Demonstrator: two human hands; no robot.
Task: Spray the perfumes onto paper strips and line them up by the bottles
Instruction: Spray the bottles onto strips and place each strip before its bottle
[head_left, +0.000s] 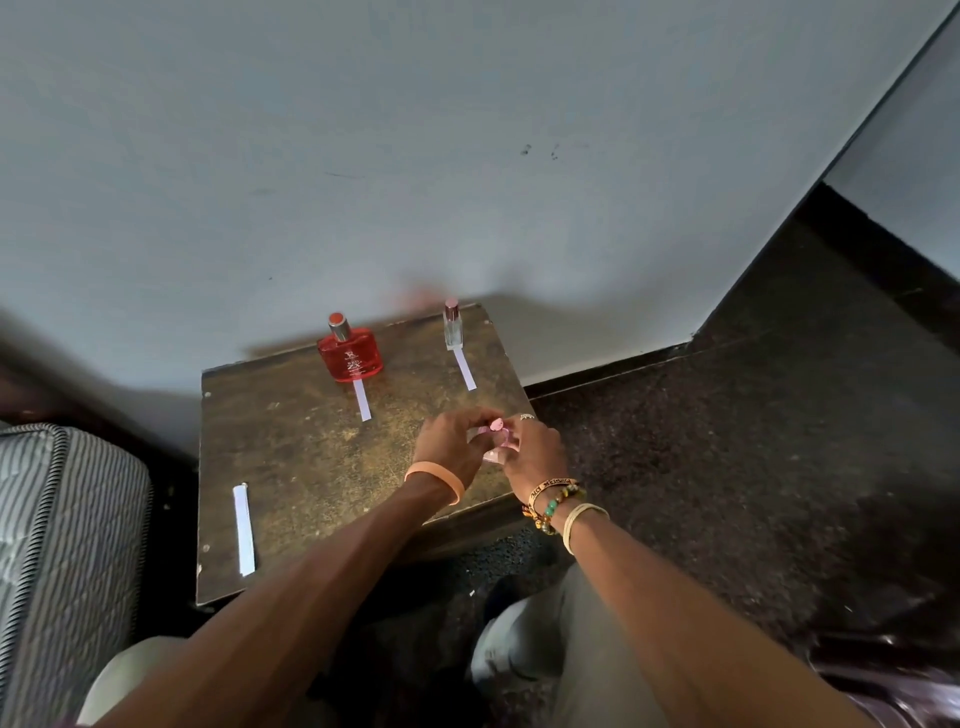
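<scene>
1. Paper first: a spare white paper strip (243, 529) lies flat near the left front edge of your worn brown wooden table (291, 467), well apart from everything else and unused.
2. Further right, your red glass perfume bottle with a silver collar (350, 356) stands at the back with a white strip (362, 400) touching its base.
3. Your left hand (452, 444) and right hand (535, 452) are both closed around a small pink perfume bottle (497, 439) near the table's right front edge; I judge you are working its cap or nozzle.
4. At the back right, a slim clear glass bottle with a rose cap (452, 327) has its own strip (464, 369).
5. Risk: no strip is in hand, so a spray now would wet the table; a slip so near the edge could drop the bottle.
</scene>
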